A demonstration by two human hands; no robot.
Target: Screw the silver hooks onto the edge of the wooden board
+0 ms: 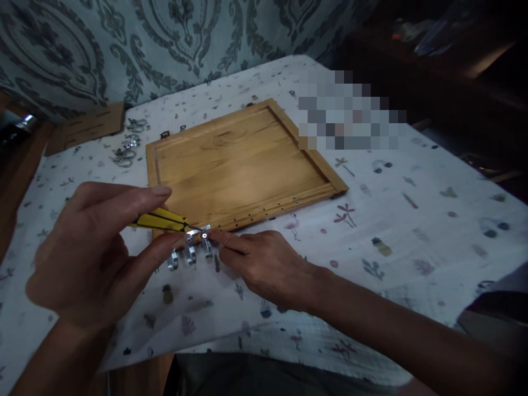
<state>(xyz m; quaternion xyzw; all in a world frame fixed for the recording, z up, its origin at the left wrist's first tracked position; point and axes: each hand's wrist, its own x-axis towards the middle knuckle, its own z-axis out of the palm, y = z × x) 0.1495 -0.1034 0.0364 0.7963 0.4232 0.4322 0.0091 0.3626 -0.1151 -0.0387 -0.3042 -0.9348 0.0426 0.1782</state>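
My left hand point(99, 247) is closed around a screwdriver point(160, 220) with a yellow and black handle. Its tip points at a silver metal hook point(206, 245) on the near edge of a wooden panel point(235, 159). The fingertips of my right hand point(268, 264) are closed at that hook, steadying it from the right. A round screw head point(204, 235) shows on the hook. Two more silver hooks sit to its left along the same edge, partly behind my left thumb. Small dark holes run along the panel's near rail to the right.
Several loose metal hooks point(131, 142) lie on the printed tablecloth point(396, 220) at the far left, beside a flat piece of cardboard point(88, 129). A patterned wall point(165, 44) rises behind the table. One patch at the back right is pixelated.
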